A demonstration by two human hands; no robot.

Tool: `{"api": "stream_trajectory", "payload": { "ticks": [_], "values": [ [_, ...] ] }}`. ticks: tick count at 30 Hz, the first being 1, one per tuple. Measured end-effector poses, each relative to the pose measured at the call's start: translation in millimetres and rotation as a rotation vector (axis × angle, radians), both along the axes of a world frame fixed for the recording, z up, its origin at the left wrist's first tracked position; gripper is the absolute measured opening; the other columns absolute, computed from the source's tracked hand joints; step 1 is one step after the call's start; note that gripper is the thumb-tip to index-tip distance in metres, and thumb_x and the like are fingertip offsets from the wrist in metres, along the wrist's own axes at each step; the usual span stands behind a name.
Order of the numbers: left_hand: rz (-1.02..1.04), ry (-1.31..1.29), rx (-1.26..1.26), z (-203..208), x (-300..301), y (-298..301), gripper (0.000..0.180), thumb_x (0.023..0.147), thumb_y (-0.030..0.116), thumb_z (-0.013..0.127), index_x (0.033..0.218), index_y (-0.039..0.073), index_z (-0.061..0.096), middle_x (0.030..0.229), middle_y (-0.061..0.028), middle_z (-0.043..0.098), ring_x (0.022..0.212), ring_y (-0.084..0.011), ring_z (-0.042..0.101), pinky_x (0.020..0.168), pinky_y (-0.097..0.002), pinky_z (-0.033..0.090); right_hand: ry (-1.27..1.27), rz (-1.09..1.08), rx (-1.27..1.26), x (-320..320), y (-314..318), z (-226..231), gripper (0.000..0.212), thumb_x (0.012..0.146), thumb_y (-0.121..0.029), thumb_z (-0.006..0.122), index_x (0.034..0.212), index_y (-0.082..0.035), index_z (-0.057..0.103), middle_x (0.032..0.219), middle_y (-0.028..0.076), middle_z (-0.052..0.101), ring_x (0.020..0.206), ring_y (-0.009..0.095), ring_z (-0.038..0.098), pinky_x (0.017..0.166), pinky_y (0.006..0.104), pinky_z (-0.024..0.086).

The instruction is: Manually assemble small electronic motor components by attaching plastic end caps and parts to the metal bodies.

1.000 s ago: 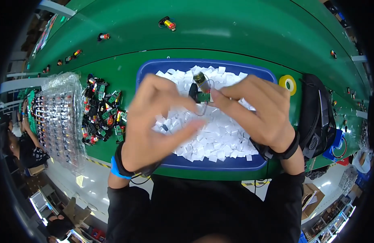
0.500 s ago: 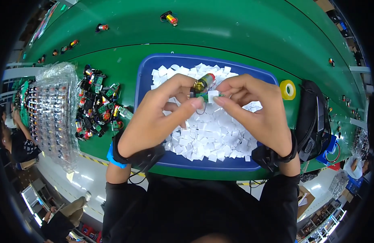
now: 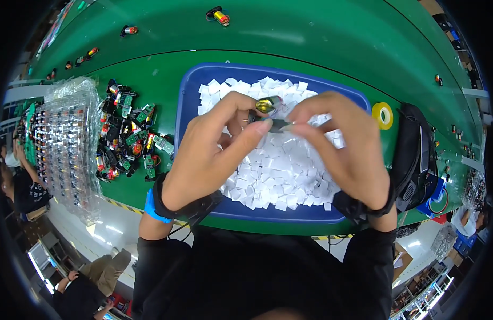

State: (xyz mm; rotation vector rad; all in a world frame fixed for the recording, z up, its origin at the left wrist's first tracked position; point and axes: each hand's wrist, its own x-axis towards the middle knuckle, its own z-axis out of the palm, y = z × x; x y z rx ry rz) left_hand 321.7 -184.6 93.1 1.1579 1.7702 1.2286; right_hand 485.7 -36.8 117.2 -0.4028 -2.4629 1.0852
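In front of me, my left hand [image 3: 214, 146] pinches a small motor [image 3: 266, 105] with a gold-coloured body, wires and a black end. Attached to it is a small circuit board [image 3: 279, 126], which points to the right and looks smeared by motion. My right hand [image 3: 349, 146] is blurred too, its thumb and forefinger closed at the board's right end. Below both hands lies a blue tray [image 3: 278, 217] filled with small white paper-like squares [image 3: 275, 170].
Left of the tray is a heap of motors with circuit boards [image 3: 130, 133], then bubble wrap [image 3: 70, 149] with rows of parts. To the right are a yellow tape roll [image 3: 382, 116] and a black bag [image 3: 408, 152]. A single motor [image 3: 221, 17] lies farther back.
The white square seen on the board between my hands no longer shows; that spot looks dark and blurred. My right hand has shifted slightly. The view has moved a little.
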Motion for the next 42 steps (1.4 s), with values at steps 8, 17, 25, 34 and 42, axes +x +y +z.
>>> {"api": "stream_trajectory", "payload": {
  "ticks": [8,17,25,34,42],
  "values": [
    [-0.138,-0.091,0.055,3.0,-0.9,-0.2,0.017,0.096,0.016,0.065,0.106,0.003,0.058,0.072,-0.0033,0.055,0.060,-0.0094,0.050,0.051,-0.0264,0.038,0.067,0.112,0.093,-4.3,10.1,5.4,0.037,0.086,-0.006,0.071,0.123,0.000,0.066,0.114,0.014,0.071,0.097,0.032,0.068,0.089,0.0368,0.052],
    [-0.102,0.177,0.019,4.2,8.4,1.3,0.009,0.090,0.009,0.060,0.097,0.006,0.055,0.069,-0.0117,0.062,0.057,-0.0299,0.062,0.050,-0.0372,0.042,-0.003,0.105,0.154,-3.9,-3.4,-3.8,0.032,0.072,-0.006,0.082,0.100,-0.002,0.068,0.090,0.009,0.069,0.078,0.024,0.063,0.069,0.0334,0.049],
    [-0.081,0.063,0.014,7.8,11.3,0.0,0.016,0.091,0.003,0.058,0.106,0.006,0.054,0.063,-0.0033,0.050,0.049,-0.0095,0.047,0.049,-0.0269,0.033,-0.001,0.078,0.124,-3.6,-7.2,4.2,0.030,0.070,-0.002,0.082,0.096,-0.002,0.067,0.086,0.008,0.067,0.078,0.025,0.063,0.069,0.0337,0.049],
    [-0.164,-0.019,-0.077,9.0,0.6,-0.7,0.016,0.095,0.009,0.064,0.108,0.002,0.066,0.076,-0.0032,0.064,0.064,-0.0074,0.056,0.056,-0.0232,0.044,0.047,0.099,0.187,-0.1,2.1,2.3,0.031,0.071,-0.001,0.080,0.100,-0.001,0.069,0.096,0.011,0.067,0.082,0.027,0.066,0.070,0.0344,0.053],
    [0.031,0.070,0.013,7.8,15.5,-2.1,0.014,0.087,-0.003,0.056,0.099,0.002,0.062,0.081,-0.0066,0.064,0.063,-0.0124,0.060,0.054,-0.0243,0.045,0.178,0.133,0.379,-2.7,-2.5,-3.1,0.035,0.064,-0.004,0.084,0.096,-0.001,0.070,0.092,0.009,0.066,0.079,0.027,0.063,0.069,0.0349,0.052]
  ]
}}
